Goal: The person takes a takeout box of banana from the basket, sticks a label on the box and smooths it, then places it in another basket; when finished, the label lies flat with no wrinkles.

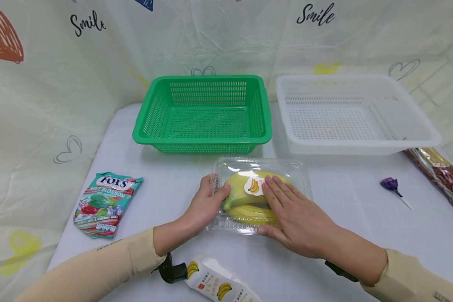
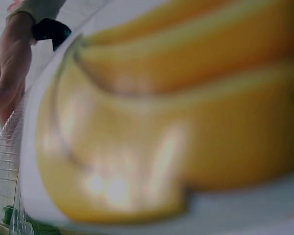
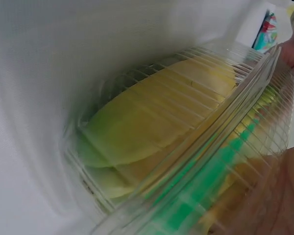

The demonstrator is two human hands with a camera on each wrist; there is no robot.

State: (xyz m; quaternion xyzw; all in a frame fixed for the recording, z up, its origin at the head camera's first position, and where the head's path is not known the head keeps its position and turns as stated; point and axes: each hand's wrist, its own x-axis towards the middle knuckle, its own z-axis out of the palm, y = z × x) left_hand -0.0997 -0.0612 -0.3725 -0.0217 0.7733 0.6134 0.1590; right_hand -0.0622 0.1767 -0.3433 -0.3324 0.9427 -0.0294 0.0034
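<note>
We see a clear box (image 1: 279,165) of bananas (image 1: 245,205) lying on the white tabletop (image 1: 166,176), just in front of the green basket (image 1: 207,140). Our left hand (image 1: 205,203) grasps the box by its left side — thumb over the lid, the other fingers mostly hidden. Our right hand (image 1: 296,218) grips nothing; its straight fingers lie flat on the lid, their tips at the edge of a banana sticker (image 1: 253,185). Nearest us, by the left wrist, we find a white banana-printed wrapper (image 1: 220,281).

A Fox's candy bag (image 1: 105,205) lies at the left. The white basket (image 1: 358,144) stands beside the green one, and to our right lie a purple lollipop (image 1: 389,183) and a long brown packet (image 1: 441,172) — the packet partly behind the white basket's corner.
</note>
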